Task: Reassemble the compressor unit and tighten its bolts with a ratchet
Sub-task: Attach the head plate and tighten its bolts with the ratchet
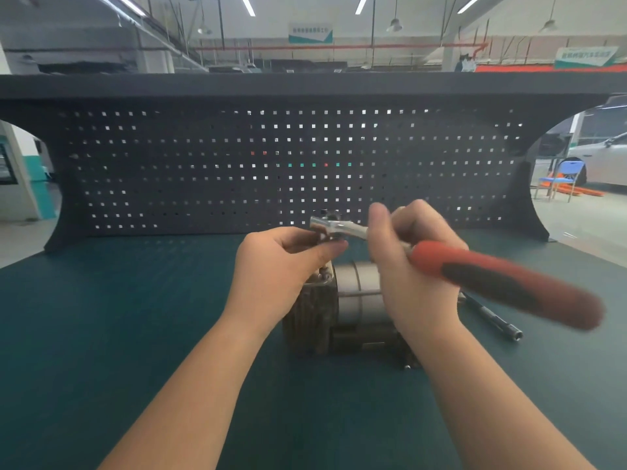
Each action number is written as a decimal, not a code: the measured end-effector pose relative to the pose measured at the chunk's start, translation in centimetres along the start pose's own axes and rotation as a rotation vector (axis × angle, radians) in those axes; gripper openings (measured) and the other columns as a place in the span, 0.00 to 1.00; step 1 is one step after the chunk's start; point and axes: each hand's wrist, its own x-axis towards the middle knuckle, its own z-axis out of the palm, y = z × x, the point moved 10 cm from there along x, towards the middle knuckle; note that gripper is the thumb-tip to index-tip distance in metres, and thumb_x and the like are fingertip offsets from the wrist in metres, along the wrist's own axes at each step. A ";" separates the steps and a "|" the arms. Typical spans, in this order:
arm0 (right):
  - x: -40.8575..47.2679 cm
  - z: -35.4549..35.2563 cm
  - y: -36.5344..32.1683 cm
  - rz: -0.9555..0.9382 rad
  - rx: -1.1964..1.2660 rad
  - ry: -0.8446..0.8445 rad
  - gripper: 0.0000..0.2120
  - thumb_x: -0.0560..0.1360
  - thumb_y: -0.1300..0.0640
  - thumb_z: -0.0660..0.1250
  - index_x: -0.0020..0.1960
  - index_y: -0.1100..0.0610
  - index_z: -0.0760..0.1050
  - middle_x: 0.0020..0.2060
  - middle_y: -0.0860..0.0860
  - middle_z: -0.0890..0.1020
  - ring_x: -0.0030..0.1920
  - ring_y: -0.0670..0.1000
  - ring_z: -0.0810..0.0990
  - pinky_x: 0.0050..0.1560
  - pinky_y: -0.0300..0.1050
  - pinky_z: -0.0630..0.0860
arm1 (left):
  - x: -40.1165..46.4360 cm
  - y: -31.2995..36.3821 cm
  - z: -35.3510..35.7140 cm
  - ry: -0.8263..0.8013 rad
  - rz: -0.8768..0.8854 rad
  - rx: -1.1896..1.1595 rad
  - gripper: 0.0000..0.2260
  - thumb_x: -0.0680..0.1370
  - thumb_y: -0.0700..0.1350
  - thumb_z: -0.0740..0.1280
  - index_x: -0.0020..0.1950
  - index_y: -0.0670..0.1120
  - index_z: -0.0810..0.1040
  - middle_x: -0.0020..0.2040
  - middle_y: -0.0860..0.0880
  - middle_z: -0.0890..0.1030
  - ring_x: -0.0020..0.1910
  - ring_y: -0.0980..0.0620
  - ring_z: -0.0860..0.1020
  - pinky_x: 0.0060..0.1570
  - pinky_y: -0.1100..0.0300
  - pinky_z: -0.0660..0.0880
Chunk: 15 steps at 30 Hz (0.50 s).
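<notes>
Right hand grips the ratchet (blurred) above the compressor; left hand pinches its head

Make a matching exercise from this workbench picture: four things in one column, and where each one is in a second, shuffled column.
Things
1. ratchet
2. compressor unit
3. extension bar
4. pegboard

Places
A. lying on the mat, right of the unit
B. upright at the back of the bench
C. gripped by the right hand, its head pinched by the left hand
D. on the mat, below both hands

Pairs: 1-C, 2-D, 3-A, 4-B
</notes>
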 end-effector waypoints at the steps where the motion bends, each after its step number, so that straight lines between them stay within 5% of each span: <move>1: -0.5 0.5 -1.8 -0.132 -0.071 -0.029 0.20 0.74 0.53 0.66 0.28 0.59 0.63 0.24 0.55 0.68 0.25 0.45 0.64 0.27 0.35 0.63 | 0.0 0.1 0.1 -0.009 0.008 -0.013 0.01 0.71 0.46 0.77 0.39 0.51 0.87 0.36 0.51 0.86 0.34 0.58 0.81 0.34 0.65 0.78; 3: -1.9 1.9 -4.6 -0.367 -0.205 -0.096 0.21 0.75 0.59 0.66 0.27 0.63 0.65 0.24 0.53 0.65 0.26 0.49 0.61 0.26 0.39 0.61 | -0.2 0.4 0.2 -0.038 0.038 -0.017 0.08 0.74 0.43 0.73 0.36 0.51 0.86 0.33 0.53 0.84 0.32 0.59 0.79 0.30 0.68 0.75; 5: -1.9 2.3 -4.5 -0.355 -0.200 -0.126 0.20 0.75 0.58 0.66 0.28 0.63 0.66 0.25 0.53 0.64 0.27 0.47 0.61 0.28 0.35 0.60 | -0.2 0.5 0.3 -0.060 0.043 -0.025 0.10 0.75 0.44 0.72 0.35 0.53 0.85 0.31 0.56 0.83 0.31 0.61 0.78 0.30 0.69 0.74; 8: 0.7 0.8 1.1 0.129 0.031 -0.057 0.19 0.73 0.51 0.67 0.28 0.56 0.64 0.24 0.53 0.70 0.24 0.41 0.65 0.26 0.31 0.63 | 0.0 0.1 0.1 -0.030 0.027 -0.039 0.06 0.75 0.44 0.73 0.41 0.53 0.87 0.35 0.55 0.85 0.33 0.62 0.79 0.34 0.68 0.76; 11: -0.2 2.4 8.1 0.757 0.728 -0.027 0.19 0.76 0.58 0.69 0.29 0.50 0.69 0.24 0.48 0.71 0.22 0.44 0.66 0.24 0.35 0.64 | 0.0 0.0 0.0 -0.014 0.046 0.040 0.04 0.75 0.45 0.72 0.42 0.53 0.86 0.38 0.55 0.86 0.37 0.62 0.82 0.39 0.67 0.78; 13: -0.9 3.2 9.4 0.865 0.869 0.001 0.17 0.78 0.60 0.67 0.31 0.51 0.70 0.25 0.48 0.70 0.22 0.44 0.65 0.24 0.36 0.63 | -0.1 0.1 0.1 -0.020 0.066 0.086 0.04 0.76 0.47 0.72 0.43 0.54 0.86 0.40 0.57 0.86 0.42 0.61 0.84 0.45 0.64 0.80; 15: -0.4 2.2 8.2 0.689 0.703 0.007 0.20 0.77 0.58 0.67 0.28 0.50 0.67 0.23 0.48 0.69 0.23 0.45 0.66 0.25 0.37 0.64 | -0.1 0.2 0.1 -0.025 0.067 0.061 0.03 0.74 0.47 0.73 0.43 0.56 0.86 0.41 0.58 0.86 0.44 0.60 0.84 0.46 0.63 0.80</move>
